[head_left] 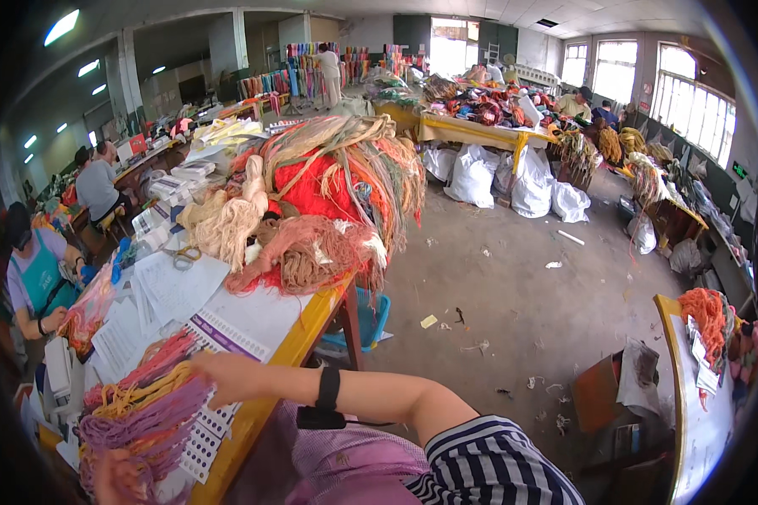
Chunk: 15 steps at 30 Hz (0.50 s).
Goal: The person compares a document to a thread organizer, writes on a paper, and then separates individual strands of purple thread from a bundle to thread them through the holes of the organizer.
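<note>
Skeins of yarn [139, 417] in pink, yellow and purple lie bunched at the near left of the table. At their right edge is my right hand [217, 376], its forearm crossing from the right with a black strap on it. The fingers there are bent down beside the yarn and blurred. My left hand [116, 478] is low at the near end of the same skeins, against the purple strands. Motion smears it, so its grip is unclear. Under the yarn lies a printed sheet with rows of purple dots [200, 450].
A large heap of yarn [328, 194] covers the table's far part. Scissors [185, 257] rest on papers [173, 286]. A blue basket [370, 316] stands under the yellow table edge [312, 324]. A co-worker in a teal apron [42, 278] sits at left. White sacks [473, 177] stand farther off.
</note>
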{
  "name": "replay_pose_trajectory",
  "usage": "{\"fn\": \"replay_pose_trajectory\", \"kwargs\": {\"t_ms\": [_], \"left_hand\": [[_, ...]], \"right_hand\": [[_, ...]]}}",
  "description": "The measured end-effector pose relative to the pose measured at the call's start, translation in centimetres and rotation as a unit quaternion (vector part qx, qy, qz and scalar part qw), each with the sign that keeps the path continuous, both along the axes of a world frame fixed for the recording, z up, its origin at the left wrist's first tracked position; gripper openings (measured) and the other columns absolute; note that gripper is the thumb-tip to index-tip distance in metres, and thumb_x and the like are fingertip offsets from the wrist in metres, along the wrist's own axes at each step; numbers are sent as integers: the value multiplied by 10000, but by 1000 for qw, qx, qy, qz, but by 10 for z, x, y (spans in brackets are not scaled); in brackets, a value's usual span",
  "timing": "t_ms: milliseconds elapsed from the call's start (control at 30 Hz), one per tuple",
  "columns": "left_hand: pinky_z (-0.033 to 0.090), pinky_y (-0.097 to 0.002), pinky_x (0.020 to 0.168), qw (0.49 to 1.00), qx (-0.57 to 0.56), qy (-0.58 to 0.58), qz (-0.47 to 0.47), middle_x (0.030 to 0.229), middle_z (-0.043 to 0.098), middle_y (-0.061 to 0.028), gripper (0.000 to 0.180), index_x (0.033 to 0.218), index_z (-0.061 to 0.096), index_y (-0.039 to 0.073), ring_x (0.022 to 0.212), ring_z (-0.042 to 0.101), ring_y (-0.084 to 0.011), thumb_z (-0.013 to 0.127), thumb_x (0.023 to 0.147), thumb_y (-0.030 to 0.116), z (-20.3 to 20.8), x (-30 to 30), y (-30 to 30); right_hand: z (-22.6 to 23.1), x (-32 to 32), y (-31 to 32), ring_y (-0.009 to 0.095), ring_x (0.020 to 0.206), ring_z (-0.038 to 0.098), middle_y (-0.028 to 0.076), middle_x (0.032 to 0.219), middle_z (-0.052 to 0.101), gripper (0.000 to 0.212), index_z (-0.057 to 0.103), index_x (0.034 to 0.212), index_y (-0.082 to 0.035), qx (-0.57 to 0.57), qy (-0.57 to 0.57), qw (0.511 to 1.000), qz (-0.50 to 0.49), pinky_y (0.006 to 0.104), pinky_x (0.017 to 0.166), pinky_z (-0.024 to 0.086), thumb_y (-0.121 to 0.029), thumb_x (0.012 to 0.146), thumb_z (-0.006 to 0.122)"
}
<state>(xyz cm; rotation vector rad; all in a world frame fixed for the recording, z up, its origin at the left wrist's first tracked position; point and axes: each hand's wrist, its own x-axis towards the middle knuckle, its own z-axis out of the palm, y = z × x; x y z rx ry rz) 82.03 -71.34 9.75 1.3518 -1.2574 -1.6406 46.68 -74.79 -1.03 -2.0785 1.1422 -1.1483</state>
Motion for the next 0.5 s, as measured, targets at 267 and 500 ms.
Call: {"fn": "replay_pose_trajectory", "kwargs": {"t_ms": [267,500], "left_hand": [[324,-146,463,989,-73,53,-117,565,464,15,355,1022,600,27,440,388,-46,405,997,323,24,-104,73],[424,-262,878,891,-416,-84,-162,1253,548,-124,361,1274,525,89,1161,533,-211,562,921,158,0,-82,79]], "right_hand": [[37,65,84,96,643,559,14,715,572,196,585,992,-31,273,-184,857,396,253,595,475,-220,945,567],[27,87,98,59,446,360,139,783,647,981,503,1291,1,525,-265,639,495,192,422,285,-795,839,149]]}}
